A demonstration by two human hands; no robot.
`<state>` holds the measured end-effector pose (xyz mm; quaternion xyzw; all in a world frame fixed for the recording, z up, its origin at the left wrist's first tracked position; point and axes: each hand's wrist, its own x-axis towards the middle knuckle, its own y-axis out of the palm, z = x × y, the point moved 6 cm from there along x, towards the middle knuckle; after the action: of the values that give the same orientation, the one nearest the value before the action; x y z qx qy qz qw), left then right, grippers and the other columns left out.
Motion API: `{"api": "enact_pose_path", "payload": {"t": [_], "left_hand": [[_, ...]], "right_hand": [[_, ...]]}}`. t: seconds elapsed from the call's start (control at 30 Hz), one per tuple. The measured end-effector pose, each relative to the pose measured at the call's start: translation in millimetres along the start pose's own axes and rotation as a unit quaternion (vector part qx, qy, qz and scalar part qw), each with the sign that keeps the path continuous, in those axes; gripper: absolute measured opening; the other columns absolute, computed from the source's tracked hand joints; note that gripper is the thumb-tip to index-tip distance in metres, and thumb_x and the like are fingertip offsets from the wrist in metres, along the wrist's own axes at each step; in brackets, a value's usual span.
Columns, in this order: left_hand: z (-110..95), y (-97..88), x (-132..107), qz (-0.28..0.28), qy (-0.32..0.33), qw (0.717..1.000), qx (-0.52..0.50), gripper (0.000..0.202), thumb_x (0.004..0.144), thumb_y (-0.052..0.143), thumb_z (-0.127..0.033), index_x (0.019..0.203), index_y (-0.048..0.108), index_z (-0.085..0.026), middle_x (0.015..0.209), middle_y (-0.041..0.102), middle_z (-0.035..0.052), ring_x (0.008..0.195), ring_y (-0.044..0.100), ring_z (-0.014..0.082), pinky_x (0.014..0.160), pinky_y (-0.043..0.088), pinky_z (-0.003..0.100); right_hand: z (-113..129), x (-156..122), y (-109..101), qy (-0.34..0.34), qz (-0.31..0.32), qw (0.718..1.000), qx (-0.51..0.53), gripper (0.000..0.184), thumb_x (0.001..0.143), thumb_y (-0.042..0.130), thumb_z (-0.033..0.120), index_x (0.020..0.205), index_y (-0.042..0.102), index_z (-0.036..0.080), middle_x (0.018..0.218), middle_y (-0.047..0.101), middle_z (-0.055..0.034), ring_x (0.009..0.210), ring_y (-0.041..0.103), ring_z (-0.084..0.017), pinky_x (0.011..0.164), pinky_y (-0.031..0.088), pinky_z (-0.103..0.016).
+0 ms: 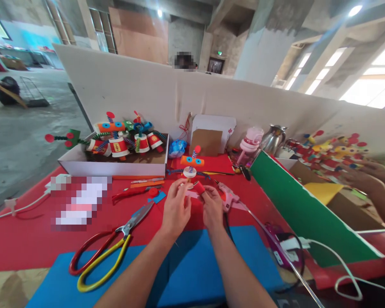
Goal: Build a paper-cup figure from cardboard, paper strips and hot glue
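Note:
My left hand (176, 207) has its fingers closed at the body of a small craft figure, whose lower part is largely hidden by the fingers. The figure has an orange tube head (183, 161) with blue round eyes, a coiled antenna with a red disc, a white round cup bottom (189, 172) and dark blue coiled arms. Close beside it, my right hand (213, 205) pinches a short red tube (199, 187). A pink glue gun (227, 195) lies just right of that hand. Left of my hands rest large scissors (125, 231) with red and yellow handles.
At the back left, a white box (131, 168) holds several finished figures. Red-handled pliers (136, 192) and blue scraps (160, 197) lie nearby. On the right stand a green-sided box (295, 214), a pink bottle (250, 143) and a metal jug (276, 139). Another person's hands (368, 177) are at far right.

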<state>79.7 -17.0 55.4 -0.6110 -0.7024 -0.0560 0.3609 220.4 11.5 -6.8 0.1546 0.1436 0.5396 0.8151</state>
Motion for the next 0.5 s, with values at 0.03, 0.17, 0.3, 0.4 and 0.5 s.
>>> {"api": "enact_pose_path", "payload": {"t": [0.03, 0.17, 0.3, 0.4, 0.5], "left_hand": [[-1.7, 2.3, -0.9, 0.012, 0.024, 0.999, 0.028, 0.037, 0.082, 0.047, -0.008, 0.116, 0.054, -0.020, 0.124, 0.053, 0.0113, 0.115, 0.052, 0.0222, 0.098, 0.045, 0.040], [-4.2, 9.4, -3.8, 0.047, 0.081, 0.990, 0.109, 0.037, 0.083, 0.050, -0.010, 0.118, 0.055, -0.020, 0.128, 0.053, 0.0116, 0.118, 0.049, 0.0252, 0.102, 0.041, 0.048], [-13.2, 12.7, -9.0, 0.056, 0.139, 0.975, 0.164, 0.028, 0.088, 0.045, -0.011, 0.103, 0.066, -0.022, 0.116, 0.058, 0.0108, 0.104, 0.054, 0.0236, 0.092, 0.046, 0.044], [-13.6, 10.9, -9.8, 0.046, 0.131, 0.978, 0.155, 0.029, 0.089, 0.045, -0.013, 0.104, 0.068, -0.023, 0.106, 0.059, 0.0101, 0.097, 0.054, 0.0222, 0.087, 0.048, 0.041], [-5.3, 0.3, -5.1, -0.002, 0.078, 0.992, 0.104, 0.027, 0.089, 0.044, -0.013, 0.107, 0.064, -0.021, 0.106, 0.057, 0.0095, 0.100, 0.054, 0.0209, 0.089, 0.049, 0.037]], "right_hand": [[-6.7, 0.1, -0.2, 0.022, 0.001, 1.000, 0.018, 0.031, 0.055, 0.076, 0.029, 0.077, 0.056, 0.022, 0.069, 0.062, 0.0028, 0.060, 0.058, -0.012, 0.057, 0.049, -0.024], [-20.9, -0.2, 1.3, 0.056, 0.026, 0.997, 0.044, 0.029, 0.055, 0.075, 0.028, 0.076, 0.055, 0.023, 0.066, 0.058, 0.0039, 0.057, 0.056, -0.011, 0.053, 0.048, -0.023], [-19.5, -1.0, 1.9, 0.041, 0.034, 0.997, 0.059, 0.030, 0.056, 0.075, 0.028, 0.078, 0.055, 0.023, 0.071, 0.062, 0.0025, 0.060, 0.059, -0.012, 0.059, 0.050, -0.025], [-20.2, -1.7, 4.0, 0.068, 0.050, 0.993, 0.076, 0.032, 0.055, 0.077, 0.028, 0.077, 0.055, 0.024, 0.068, 0.062, 0.0031, 0.059, 0.059, -0.013, 0.059, 0.052, -0.026], [-20.9, -3.6, 8.5, 0.111, 0.073, 0.987, 0.089, 0.032, 0.056, 0.080, 0.028, 0.078, 0.057, 0.025, 0.067, 0.061, 0.0038, 0.057, 0.058, -0.013, 0.057, 0.052, -0.026]]}}
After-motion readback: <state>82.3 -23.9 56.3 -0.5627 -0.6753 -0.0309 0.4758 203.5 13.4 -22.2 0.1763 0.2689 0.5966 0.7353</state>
